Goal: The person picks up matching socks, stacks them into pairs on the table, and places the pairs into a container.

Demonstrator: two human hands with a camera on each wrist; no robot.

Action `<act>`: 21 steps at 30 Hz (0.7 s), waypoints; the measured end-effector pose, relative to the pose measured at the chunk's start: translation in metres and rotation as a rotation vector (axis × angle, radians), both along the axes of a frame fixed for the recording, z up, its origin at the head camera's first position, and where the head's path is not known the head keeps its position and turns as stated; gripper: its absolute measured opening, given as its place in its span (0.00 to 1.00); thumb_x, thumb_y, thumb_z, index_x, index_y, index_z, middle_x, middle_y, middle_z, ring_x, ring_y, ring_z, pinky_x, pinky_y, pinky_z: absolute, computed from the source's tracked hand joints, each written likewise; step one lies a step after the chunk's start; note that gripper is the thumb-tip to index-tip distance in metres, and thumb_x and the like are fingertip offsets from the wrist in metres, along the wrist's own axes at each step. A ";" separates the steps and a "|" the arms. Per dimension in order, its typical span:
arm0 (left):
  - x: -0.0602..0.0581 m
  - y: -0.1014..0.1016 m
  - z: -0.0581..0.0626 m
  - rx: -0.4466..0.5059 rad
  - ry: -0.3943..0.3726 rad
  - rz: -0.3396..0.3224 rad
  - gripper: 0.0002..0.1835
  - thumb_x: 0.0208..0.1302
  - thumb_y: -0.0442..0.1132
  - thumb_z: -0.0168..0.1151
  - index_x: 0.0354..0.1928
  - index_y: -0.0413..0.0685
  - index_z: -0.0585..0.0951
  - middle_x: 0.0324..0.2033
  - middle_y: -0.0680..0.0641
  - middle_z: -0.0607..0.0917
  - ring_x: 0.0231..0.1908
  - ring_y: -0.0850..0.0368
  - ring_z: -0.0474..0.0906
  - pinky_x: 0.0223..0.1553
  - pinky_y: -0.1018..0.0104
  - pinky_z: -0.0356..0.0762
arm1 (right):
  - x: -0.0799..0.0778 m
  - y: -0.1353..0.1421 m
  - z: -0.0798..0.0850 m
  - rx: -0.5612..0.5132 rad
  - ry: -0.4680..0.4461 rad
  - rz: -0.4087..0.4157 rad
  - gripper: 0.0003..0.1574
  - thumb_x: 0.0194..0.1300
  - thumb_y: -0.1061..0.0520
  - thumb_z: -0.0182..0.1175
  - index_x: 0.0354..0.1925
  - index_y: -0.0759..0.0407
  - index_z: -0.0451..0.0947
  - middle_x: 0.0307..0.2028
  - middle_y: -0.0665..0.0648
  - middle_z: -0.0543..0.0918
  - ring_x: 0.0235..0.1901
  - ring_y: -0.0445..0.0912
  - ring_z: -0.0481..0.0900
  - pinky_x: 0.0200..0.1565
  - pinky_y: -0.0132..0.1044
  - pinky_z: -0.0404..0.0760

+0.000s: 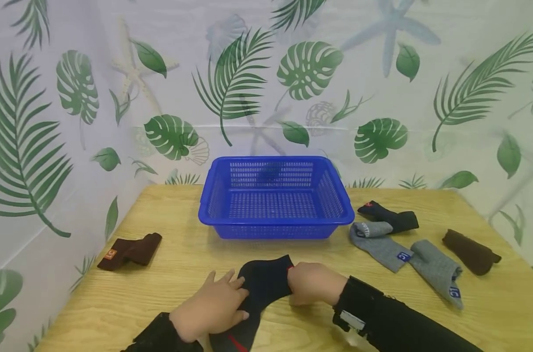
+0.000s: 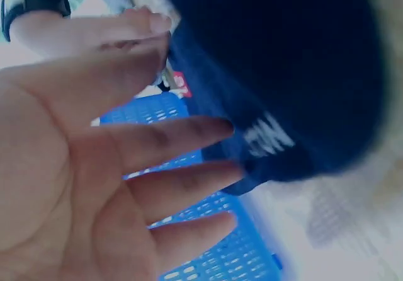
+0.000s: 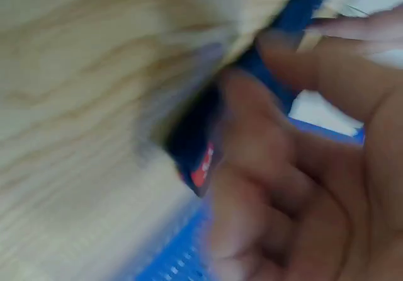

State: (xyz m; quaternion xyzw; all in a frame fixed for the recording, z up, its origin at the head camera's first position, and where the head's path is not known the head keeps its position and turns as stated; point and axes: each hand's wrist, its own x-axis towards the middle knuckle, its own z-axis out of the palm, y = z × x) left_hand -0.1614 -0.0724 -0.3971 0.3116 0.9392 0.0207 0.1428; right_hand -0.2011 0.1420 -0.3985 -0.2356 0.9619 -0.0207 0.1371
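Note:
A dark sock with a red mark near its toe lies stretched between the two hands over the front of the table. My right hand pinches its cuff end, where a red label shows beside the curled fingers in the right wrist view. My left hand lies over the foot part with its fingers spread and fairly straight. In the left wrist view, those fingertips reach the dark fabric, near some white lettering. Part of the sock is hidden under the left hand.
Behind the hands stands a blue plastic basket. A brown sock lies at the left. On the right are a black sock, two grey socks and another brown sock. A leaf-patterned cloth hangs behind the table.

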 end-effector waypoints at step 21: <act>0.004 -0.013 -0.026 -0.005 0.239 -0.304 0.23 0.58 0.64 0.53 0.36 0.54 0.84 0.36 0.54 0.83 0.38 0.57 0.76 0.46 0.55 0.78 | 0.046 0.066 -0.011 0.175 0.119 0.311 0.18 0.57 0.42 0.60 0.28 0.55 0.78 0.21 0.49 0.72 0.20 0.39 0.66 0.22 0.32 0.68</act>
